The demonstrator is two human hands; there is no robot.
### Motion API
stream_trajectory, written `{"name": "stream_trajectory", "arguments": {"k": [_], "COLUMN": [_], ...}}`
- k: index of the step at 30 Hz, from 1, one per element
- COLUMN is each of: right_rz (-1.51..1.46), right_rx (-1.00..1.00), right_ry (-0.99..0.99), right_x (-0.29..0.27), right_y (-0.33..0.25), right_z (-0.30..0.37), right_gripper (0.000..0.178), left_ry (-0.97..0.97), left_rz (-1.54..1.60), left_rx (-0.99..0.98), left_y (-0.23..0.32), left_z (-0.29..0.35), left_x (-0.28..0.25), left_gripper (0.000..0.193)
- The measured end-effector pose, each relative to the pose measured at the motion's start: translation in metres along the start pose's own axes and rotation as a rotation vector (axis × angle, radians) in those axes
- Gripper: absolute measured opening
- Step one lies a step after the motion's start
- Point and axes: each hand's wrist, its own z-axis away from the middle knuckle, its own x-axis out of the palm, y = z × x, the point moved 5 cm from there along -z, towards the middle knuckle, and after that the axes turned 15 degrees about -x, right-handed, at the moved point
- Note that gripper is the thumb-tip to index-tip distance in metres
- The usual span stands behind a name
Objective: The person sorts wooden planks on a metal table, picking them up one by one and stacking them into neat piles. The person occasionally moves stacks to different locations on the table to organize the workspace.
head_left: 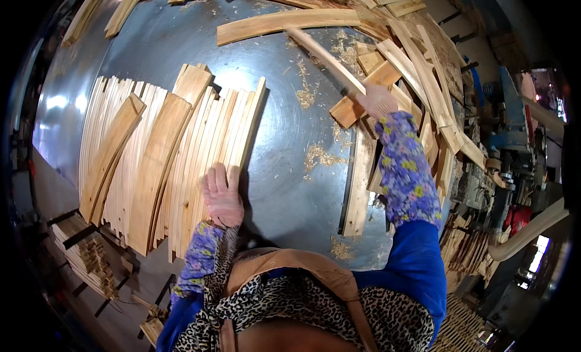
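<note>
While resting on the strip row (pixel 227 128), left hand (pixel 223 197): lay nearly flat, with fingers extended and no grip visible; probably best pressed lightly to keep edges aligned.
Right hand (pixel 378 101): wrapped around a loose strip (pixel 327 58) over the counter (pixel 284 152), at the near end; probably needed care around the jumbled offcuts (pixel 345 111).
Long board (pixel 287 24): lay beyond, beside the loose strip's far tip; seemed worth avoiding.

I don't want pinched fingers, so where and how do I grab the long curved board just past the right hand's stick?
Probably near the left end of the curved board, coming from the left, gripping across its narrow width. That end lies apart from other wood, while its right end meets the wood pile and the stick in the right hand reaches toward its middle.
</note>
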Motion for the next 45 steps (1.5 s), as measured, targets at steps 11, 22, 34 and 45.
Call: {"name": "stream_trajectory", "arguments": {"k": [11,22,34,45], "right_rz": [-1.240,0.466,-0.041,0.202], "right_rx": [-0.479,-0.552,-0.518,0.273], "right_ry": [-0.279,0.409,0.018,0.262], "right_x": [0.185,-0.011,-0.061,-0.027], "right_y": [-0.142,-0.149,-0.195,-0.020], "right_z": [0.097,-0.230,-0.236,-0.073], "right_gripper": [0.056,0.078,0.077,0.096], "left_ry": [-0.471,-0.158,-0.030,-0.804], "left_rz": [0.405,-0.271,0.685,1.260], "left_rx": [-0.224,-0.217,0.013,-0.553], "left_y": [0.062,-0.234,-0.086,0.091], "left_z": [-0.065,0.024,-0.131,-0.208], "left_x": [-0.046,-0.116,-0.090,0.003], "left_gripper": [0.110,0.088,0.063,0.058]}}
